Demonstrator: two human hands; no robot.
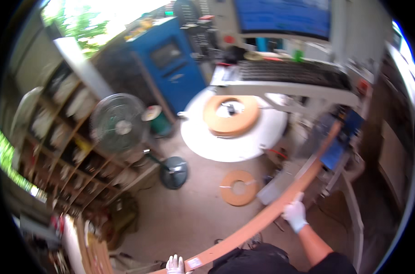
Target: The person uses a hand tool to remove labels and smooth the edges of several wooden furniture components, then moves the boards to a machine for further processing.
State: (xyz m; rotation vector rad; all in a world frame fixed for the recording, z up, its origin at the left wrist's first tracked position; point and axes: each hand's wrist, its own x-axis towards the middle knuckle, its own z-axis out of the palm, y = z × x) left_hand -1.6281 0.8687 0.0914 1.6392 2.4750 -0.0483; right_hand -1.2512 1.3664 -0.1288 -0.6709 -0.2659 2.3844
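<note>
A long, narrow orange-brown board (253, 224) curves through the wide view from the lower edge up to the machine (337, 146) on the right. A small white label sticks to its near end. My right hand (295, 213), in a white glove, is closed on the board's right edge about midway along. At the near end my left hand (174, 264), also gloved in white, lies on the board beside the label, its fingers stretched out; the palm is cut off by the lower edge.
A white round table (203, 146) holds an orange-brown coil (216, 116); another coil (239, 188) lies on the floor. A standing fan (120, 123) and wooden pigeonhole shelves (63, 150) are at left. A keyboard (289, 73) sits below a monitor (285, 18); a blue cabinet (171, 68) stands behind.
</note>
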